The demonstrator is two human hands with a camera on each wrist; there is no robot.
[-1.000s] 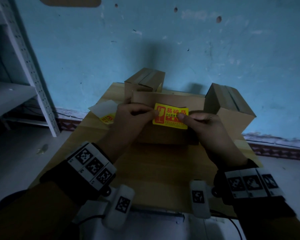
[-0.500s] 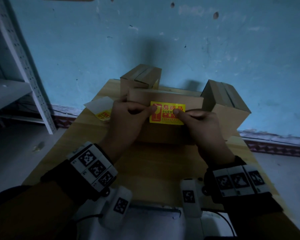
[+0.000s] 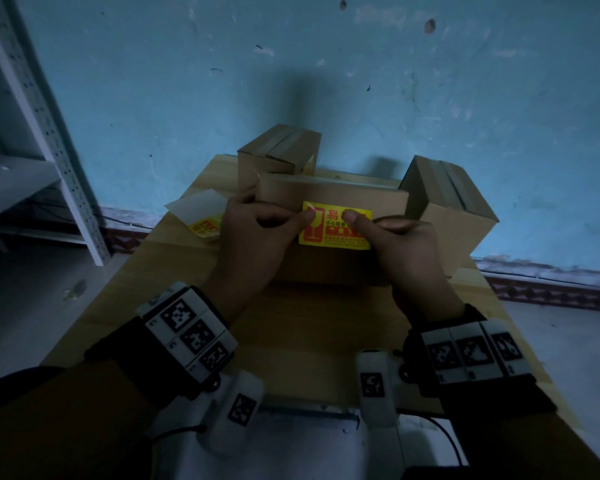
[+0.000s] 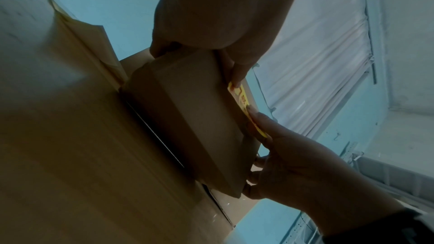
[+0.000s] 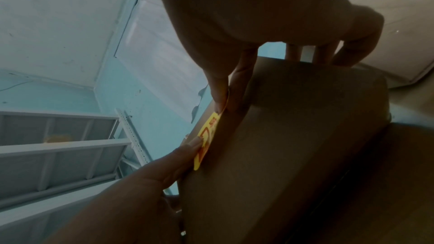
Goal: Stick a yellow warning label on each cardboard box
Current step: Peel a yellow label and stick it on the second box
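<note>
A flat cardboard box (image 3: 333, 268) lies in the middle of the wooden table (image 3: 309, 327). On its top face sits a yellow warning label (image 3: 329, 233) with red print. My left hand (image 3: 264, 230) grips the box's left end, its thumb pressing the label's left edge. My right hand (image 3: 395, 237) pinches the label's right part between thumb and forefinger, and its other fingers reach over the box's far edge. The wrist views show the label (image 4: 244, 103) (image 5: 206, 140) edge-on against the box (image 4: 187, 118) (image 5: 293, 136).
Two more cardboard boxes stand behind, one at the back left (image 3: 278, 154) and one at the right (image 3: 447, 202). A white backing sheet (image 3: 194, 206) and another yellow label (image 3: 205, 226) lie at the table's left edge. A grey metal shelf (image 3: 49, 133) stands to the left, and a blue wall behind.
Both hands have stayed at the label's ends over the box. My right thumb has crept a little further onto the label's top line of print.
</note>
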